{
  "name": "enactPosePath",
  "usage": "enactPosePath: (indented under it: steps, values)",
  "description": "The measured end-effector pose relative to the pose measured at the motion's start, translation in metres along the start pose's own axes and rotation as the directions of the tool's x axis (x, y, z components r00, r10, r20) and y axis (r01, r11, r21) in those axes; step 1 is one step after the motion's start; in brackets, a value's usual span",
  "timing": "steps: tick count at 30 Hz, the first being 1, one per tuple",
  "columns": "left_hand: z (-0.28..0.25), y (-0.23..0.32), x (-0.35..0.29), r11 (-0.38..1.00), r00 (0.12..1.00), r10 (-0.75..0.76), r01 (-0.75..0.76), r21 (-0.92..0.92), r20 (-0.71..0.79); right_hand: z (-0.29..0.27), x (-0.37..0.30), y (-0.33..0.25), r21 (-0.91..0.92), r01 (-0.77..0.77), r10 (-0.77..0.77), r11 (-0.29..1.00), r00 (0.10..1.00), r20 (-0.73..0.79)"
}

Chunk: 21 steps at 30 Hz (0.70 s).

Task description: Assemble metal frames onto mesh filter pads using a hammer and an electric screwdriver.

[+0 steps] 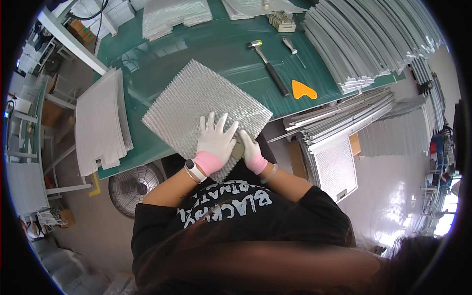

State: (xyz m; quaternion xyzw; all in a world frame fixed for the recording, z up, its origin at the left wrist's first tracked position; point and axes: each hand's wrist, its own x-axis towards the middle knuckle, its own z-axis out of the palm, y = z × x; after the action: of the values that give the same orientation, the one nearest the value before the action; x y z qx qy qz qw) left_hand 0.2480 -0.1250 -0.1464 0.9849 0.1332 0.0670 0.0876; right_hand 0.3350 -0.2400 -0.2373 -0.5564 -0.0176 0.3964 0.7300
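Observation:
A square silver mesh sheet (189,103) lies turned cornerwise on the green worktable, its near corner reaching over the front edge toward my shirt. My left hand (215,140), in a white glove with a pink cuff, rests flat on the sheet with fingers spread. Close beside it, at the sheet's near right edge, my right hand (252,152) in a matching glove grips a small olive-grey flat piece (238,149). Part of that piece is hidden between the two hands, so its kind is unclear.
On the worktable (216,46) lie a hammer (274,73), a screwdriver (291,45) and an orange scraper (304,90). Pale sheets (101,118) overhang the left edge. Silver panels (364,39) are stacked at right, with framed panels (337,167) below. A floor fan (135,189) stands at left.

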Motion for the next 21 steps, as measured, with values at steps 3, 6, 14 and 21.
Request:
enactPosePath:
  steps: [3, 6, 14, 21]
  values:
    - [0.002, -0.005, 0.002, 0.999, 1.0, 0.004, -0.004, 0.039, -0.012, 0.003, 0.0, -0.003, 0.003, -0.132, 0.132, 0.991, 0.99, 0.046]
    - [0.005, -0.033, 0.013, 0.983, 0.983, 0.184, -0.184, 0.012, -0.019, -0.004, -0.003, -0.047, -0.597, -0.151, 0.478, 0.788, 0.761, 0.439]
    - [-0.044, -0.044, 0.023, 0.93, 0.956, 0.281, -0.292, -0.225, -0.079, -0.164, 0.048, -0.027, -0.905, 0.181, 0.007, -0.384, 0.981, 0.193]
    - [0.119, -0.005, -0.074, 0.616, 0.969, 0.173, 0.033, -0.787, 0.176, -0.082, 0.007, -0.074, -0.649, 0.732, 0.03, -0.207, 0.668, 0.744]
